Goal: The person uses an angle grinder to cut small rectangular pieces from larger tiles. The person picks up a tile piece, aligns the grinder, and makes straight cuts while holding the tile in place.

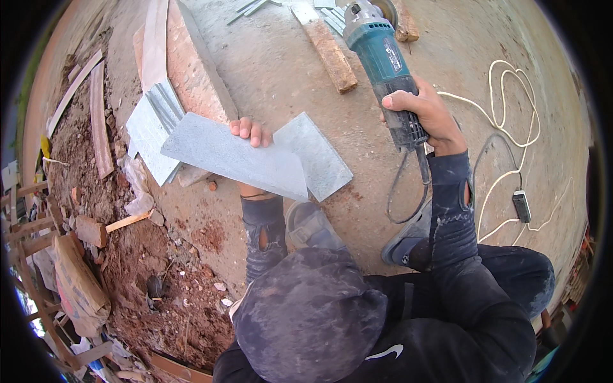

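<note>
The person crouches over a concrete floor (281,70), seen from above past the dark hood of their own head. The left hand (251,132) holds a long grey stone tile (233,156) by its far edge: the fingertips curl over the top edge of the slab, with the rest of the hand hidden beneath it, so the grip is closed on the tile and carries it tilted, above the ground. This tile stretches from left to right across the middle of the view, and its right end overlaps a second grey tile (316,156) that lies flat on the floor just behind it. The right hand (424,115) is wrapped fully around the body of a teal angle grinder (383,64), fingers clamped tight around its dark rear handle; the tool points away from the person, its head near the top edge of the view and clear of both tiles. A dark cord (408,191) hangs from the grinder's rear and loops down beside the right forearm, while a pale cable (511,127) winds in loose coils over the floor to the right, close to a small dark box (522,205). To the left of the held tile, more grey tile offcuts (150,127) lean on a long reddish slab (185,64). A wooden block (332,54) lies on the floor just left of the grinder. Red soil and rubble (147,249) border the concrete on the left.
</note>
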The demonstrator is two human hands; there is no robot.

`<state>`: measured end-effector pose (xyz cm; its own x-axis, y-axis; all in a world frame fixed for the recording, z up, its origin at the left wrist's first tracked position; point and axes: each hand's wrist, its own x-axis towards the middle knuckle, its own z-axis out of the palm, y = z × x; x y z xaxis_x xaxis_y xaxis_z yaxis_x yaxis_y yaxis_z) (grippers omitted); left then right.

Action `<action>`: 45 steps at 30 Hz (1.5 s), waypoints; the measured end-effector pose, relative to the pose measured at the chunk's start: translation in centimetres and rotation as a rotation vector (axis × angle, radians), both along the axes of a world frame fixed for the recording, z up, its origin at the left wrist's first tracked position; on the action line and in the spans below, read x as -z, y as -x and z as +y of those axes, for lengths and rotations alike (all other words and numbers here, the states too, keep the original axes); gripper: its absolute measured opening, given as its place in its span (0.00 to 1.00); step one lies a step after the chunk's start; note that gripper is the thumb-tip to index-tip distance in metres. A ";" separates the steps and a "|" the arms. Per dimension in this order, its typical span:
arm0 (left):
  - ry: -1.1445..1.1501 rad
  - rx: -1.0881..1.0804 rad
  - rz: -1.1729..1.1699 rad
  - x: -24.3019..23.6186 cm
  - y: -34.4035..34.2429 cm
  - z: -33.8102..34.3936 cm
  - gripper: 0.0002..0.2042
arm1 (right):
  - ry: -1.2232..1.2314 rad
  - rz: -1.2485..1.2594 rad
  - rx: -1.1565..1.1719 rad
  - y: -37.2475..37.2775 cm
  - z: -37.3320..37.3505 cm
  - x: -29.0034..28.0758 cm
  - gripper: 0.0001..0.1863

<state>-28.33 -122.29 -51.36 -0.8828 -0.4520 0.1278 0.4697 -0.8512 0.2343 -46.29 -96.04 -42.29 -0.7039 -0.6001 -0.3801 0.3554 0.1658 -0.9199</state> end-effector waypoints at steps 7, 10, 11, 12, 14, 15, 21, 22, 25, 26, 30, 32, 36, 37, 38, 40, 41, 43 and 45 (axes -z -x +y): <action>-0.114 0.029 -0.596 -1.6 -2.2 2.1 0.19 | -0.012 0.003 0.052 0.2 0.2 -0.2 0.25; -0.032 -0.012 -0.655 -1.5 -1.8 2.1 0.19 | -0.024 -0.021 0.072 0.3 0.2 -0.3 0.26; 0.027 -0.055 -0.639 -1.6 -1.7 2.0 0.19 | -0.033 -0.035 0.079 0.4 0.2 -0.2 0.26; 0.130 -0.113 -0.652 -2.0 -1.4 2.2 0.19 | -0.031 -0.041 0.085 0.4 0.4 -0.2 0.27; 0.337 -0.231 -0.682 -3.1 -0.9 2.5 0.20 | -0.027 -0.054 0.095 0.4 0.4 -0.1 0.28; 0.372 -0.242 -0.721 -3.4 -0.8 2.4 0.20 | -0.031 -0.058 0.100 0.3 0.4 -0.4 0.27; 0.430 -0.230 -0.851 -4.0 -0.5 2.0 0.18 | -0.051 -0.021 0.077 0.8 0.7 -0.2 0.23; 0.431 -0.229 -0.868 -4.2 -0.4 2.0 0.18 | -0.047 -0.034 0.077 0.9 0.7 -0.2 0.23; 0.415 -0.232 -0.918 -3.9 -0.3 1.9 0.18 | -0.041 -0.060 0.075 0.9 0.8 -0.2 0.22; 0.406 -0.234 -0.935 -3.7 -0.3 1.8 0.18 | -0.043 -0.059 0.072 0.9 0.8 -0.2 0.22; 0.339 -0.183 -0.909 -3.0 -0.4 1.4 0.20 | -0.038 -0.048 0.066 1.0 0.9 -0.1 0.21; 0.295 -0.155 -0.900 -3.0 -0.4 1.4 0.21 | -0.029 -0.043 0.061 1.2 1.1 0.1 0.21; 0.308 -0.179 -0.873 -2.8 -0.5 1.2 0.21 | -0.025 -0.037 0.068 0.9 1.0 -0.2 0.21; 0.303 -0.185 -0.857 -2.6 -0.5 1.0 0.21 | -0.042 -0.022 0.052 1.0 1.0 -0.1 0.21; 0.298 -0.191 -0.842 -2.5 -0.6 0.9 0.21 | -0.058 -0.006 0.037 1.0 1.1 0.0 0.21; 0.314 -0.180 -0.841 -2.6 -0.5 0.9 0.20 | -0.077 0.012 0.019 1.1 1.2 0.1 0.22; 0.323 -0.175 -0.840 -2.8 -0.5 0.9 0.19 | -0.078 0.016 0.014 1.1 1.2 0.1 0.21; 0.375 -0.142 -0.855 -3.4 -0.3 1.1 0.19 | -0.071 0.003 0.026 1.2 1.2 0.0 0.21; 0.416 -0.136 -0.857 -3.6 -0.1 1.3 0.18 | -0.050 -0.030 0.053 1.0 1.1 -0.3 0.20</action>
<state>-28.21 -120.98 -47.71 -0.6942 -0.6212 -0.3635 0.0865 -0.5734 0.8147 -47.25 -94.94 -41.97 -0.7217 -0.5421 -0.4304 0.3925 0.1917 -0.8996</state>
